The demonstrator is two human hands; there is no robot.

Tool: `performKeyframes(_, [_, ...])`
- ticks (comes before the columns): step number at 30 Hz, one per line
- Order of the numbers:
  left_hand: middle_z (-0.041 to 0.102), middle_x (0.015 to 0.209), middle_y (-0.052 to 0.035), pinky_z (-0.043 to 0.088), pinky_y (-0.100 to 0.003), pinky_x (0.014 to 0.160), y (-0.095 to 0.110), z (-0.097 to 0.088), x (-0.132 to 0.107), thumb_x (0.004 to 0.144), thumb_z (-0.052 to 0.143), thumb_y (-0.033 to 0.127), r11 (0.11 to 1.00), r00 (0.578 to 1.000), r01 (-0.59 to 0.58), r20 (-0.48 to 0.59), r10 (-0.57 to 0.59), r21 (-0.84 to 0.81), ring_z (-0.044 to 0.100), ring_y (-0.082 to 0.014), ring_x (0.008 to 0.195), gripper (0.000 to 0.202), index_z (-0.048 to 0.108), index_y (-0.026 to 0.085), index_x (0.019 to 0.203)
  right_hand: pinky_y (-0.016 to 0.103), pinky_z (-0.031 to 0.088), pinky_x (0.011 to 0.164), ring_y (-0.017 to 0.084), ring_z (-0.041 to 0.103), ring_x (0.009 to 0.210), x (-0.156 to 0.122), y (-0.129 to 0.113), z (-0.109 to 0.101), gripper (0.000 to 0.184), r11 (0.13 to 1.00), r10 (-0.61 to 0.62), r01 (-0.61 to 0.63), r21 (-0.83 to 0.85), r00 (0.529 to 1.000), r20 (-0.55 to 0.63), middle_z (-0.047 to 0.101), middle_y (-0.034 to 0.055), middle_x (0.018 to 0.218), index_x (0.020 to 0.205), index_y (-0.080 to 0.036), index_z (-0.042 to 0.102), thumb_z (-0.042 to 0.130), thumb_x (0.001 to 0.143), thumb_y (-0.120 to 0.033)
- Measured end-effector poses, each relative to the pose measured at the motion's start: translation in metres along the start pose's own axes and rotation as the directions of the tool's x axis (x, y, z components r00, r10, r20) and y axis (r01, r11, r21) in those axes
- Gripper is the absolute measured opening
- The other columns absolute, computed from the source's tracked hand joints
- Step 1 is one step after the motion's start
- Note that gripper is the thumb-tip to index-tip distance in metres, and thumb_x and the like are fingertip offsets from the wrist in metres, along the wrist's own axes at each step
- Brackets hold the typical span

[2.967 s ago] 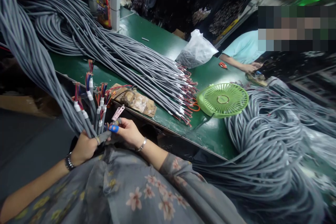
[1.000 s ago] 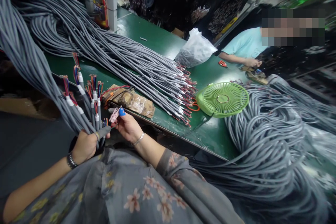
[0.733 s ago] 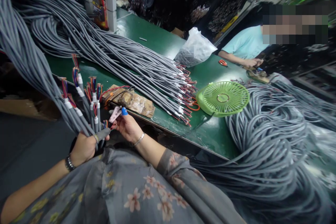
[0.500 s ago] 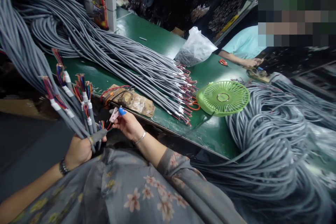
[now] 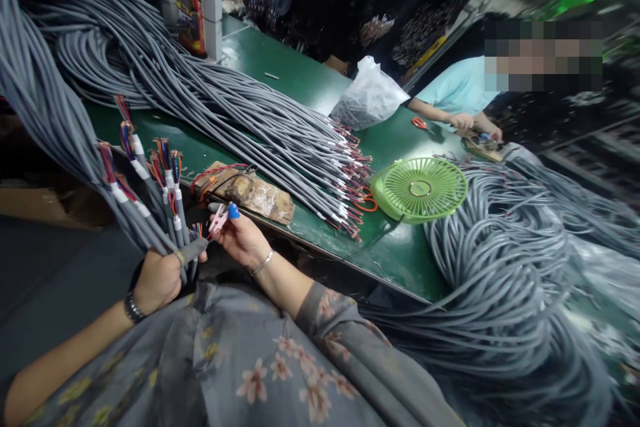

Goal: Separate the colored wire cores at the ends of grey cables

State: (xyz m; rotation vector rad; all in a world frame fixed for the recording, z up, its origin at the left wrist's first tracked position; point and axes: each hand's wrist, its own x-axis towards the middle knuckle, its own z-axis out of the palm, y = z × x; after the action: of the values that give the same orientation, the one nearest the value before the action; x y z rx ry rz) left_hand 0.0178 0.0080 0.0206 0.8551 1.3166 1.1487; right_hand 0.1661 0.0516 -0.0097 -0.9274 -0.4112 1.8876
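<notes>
My left hand (image 5: 161,275) is closed around a bunch of grey cables (image 5: 145,227), its thumb in a grey finger cover. Above the fist the cable ends stand up, with white bands and fanned coloured wires (image 5: 161,155). To the right, my right hand (image 5: 245,240) pinches a small pale pink clip-like tool (image 5: 219,219) and wears a blue cover on one fingertip. The tool sits close to the thin coloured wires (image 5: 198,230) beside my left thumb; whether it grips a wire is too small to tell.
A taped wooden block (image 5: 250,190) lies at the table edge by my right hand. Long grey cables (image 5: 240,107) cover the green table (image 5: 395,260). A green fan (image 5: 420,188), a plastic bag (image 5: 369,97) and coiled cables (image 5: 515,267) are to the right. A co-worker's hands (image 5: 475,123) work beyond.
My left hand and its cables have shifted slightly right, nearer the pink tool, which now stands a little more upright. The co-worker's hands have moved apart.
</notes>
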Motion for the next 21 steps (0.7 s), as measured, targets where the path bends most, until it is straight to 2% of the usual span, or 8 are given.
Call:
performKeyframes(3, [0.071,0.052,-0.0034,0.060,-0.036,0.065,0.000,-0.001,-0.001,0.051,0.090,0.040,1.000,1.000,-0.024,-0.001,0.024,0.004,0.068,-0.0219,0.056,0.027,0.070,0.023,0.046,0.027,0.057,0.072,0.016,0.067,0.077,0.000,0.001,0.000,0.048,1.000,0.012,-0.012,0.003,1.000,0.009,0.074,0.0033,0.085,0.089,-0.021,0.072,0.079,0.092,-0.069])
performKeyframes(7, [0.073,0.052,-0.0031,0.060,-0.036,0.063,-0.002,-0.005,-0.004,0.051,0.093,0.040,1.000,1.000,-0.007,-0.009,0.007,-0.012,0.069,-0.0218,0.053,0.026,0.073,0.023,0.049,0.025,0.056,0.065,0.015,0.063,0.071,-0.008,0.000,-0.006,0.057,0.993,0.092,-0.082,-0.085,0.989,0.116,0.073,0.0034,0.083,0.083,-0.020,0.068,0.076,0.089,-0.076])
performKeyframes(10, [0.074,0.054,-0.0045,0.063,-0.038,0.065,-0.005,-0.009,-0.006,0.052,0.093,0.044,1.000,1.000,-0.006,-0.003,0.006,-0.010,0.071,-0.0241,0.056,0.029,0.074,0.023,0.050,0.025,0.054,0.060,0.012,0.057,0.063,-0.019,0.005,-0.011,0.058,0.977,0.131,-0.090,-0.194,0.970,0.206,0.068,-0.0003,0.074,0.081,-0.020,0.066,0.092,0.074,-0.071])
performKeyframes(12, [0.074,0.054,-0.0053,0.064,-0.038,0.066,-0.007,-0.012,-0.006,0.053,0.092,0.045,1.000,1.000,-0.023,0.004,0.023,0.007,0.072,-0.0249,0.057,0.029,0.074,0.023,0.049,0.025,0.052,0.059,0.010,0.055,0.060,-0.025,0.009,-0.011,0.059,0.968,0.095,-0.040,-0.249,0.972,0.215,0.066,-0.0029,0.071,0.083,-0.019,0.067,0.102,0.062,-0.061])
performKeyframes(15, [0.075,0.055,-0.0056,0.064,-0.038,0.067,-0.007,-0.015,-0.005,0.053,0.092,0.046,0.996,0.997,-0.044,0.061,0.039,0.083,0.073,-0.0257,0.058,0.028,0.075,0.023,0.051,0.024,0.049,0.059,0.009,0.058,0.056,-0.031,0.013,-0.007,0.058,0.950,0.019,0.041,-0.310,0.982,0.188,0.067,-0.0040,0.069,0.080,-0.019,0.067,0.105,0.057,-0.055])
performKeyframes(18, [0.074,0.054,-0.0044,0.063,-0.037,0.065,-0.003,-0.019,-0.003,0.054,0.092,0.049,0.972,0.986,-0.081,0.163,0.045,0.220,0.073,-0.0267,0.058,0.031,0.073,0.024,0.051,0.024,0.049,0.058,0.011,0.062,0.055,-0.033,0.013,-0.004,0.058,0.937,-0.002,0.069,-0.341,0.981,0.194,0.068,-0.0046,0.066,0.077,-0.020,0.064,0.104,0.058,-0.059])
performKeyframes(21, [0.071,0.050,-0.0023,0.062,-0.037,0.063,0.000,-0.024,-0.001,0.054,0.092,0.049,0.946,0.968,-0.107,0.251,0.028,0.306,0.072,-0.0267,0.058,0.032,0.071,0.026,0.049,0.024,0.048,0.058,0.012,0.064,0.056,-0.035,0.013,-0.003,0.062,0.929,-0.021,0.083,-0.360,0.985,0.171,0.065,-0.0055,0.062,0.075,-0.020,0.065,0.104,0.052,-0.061])
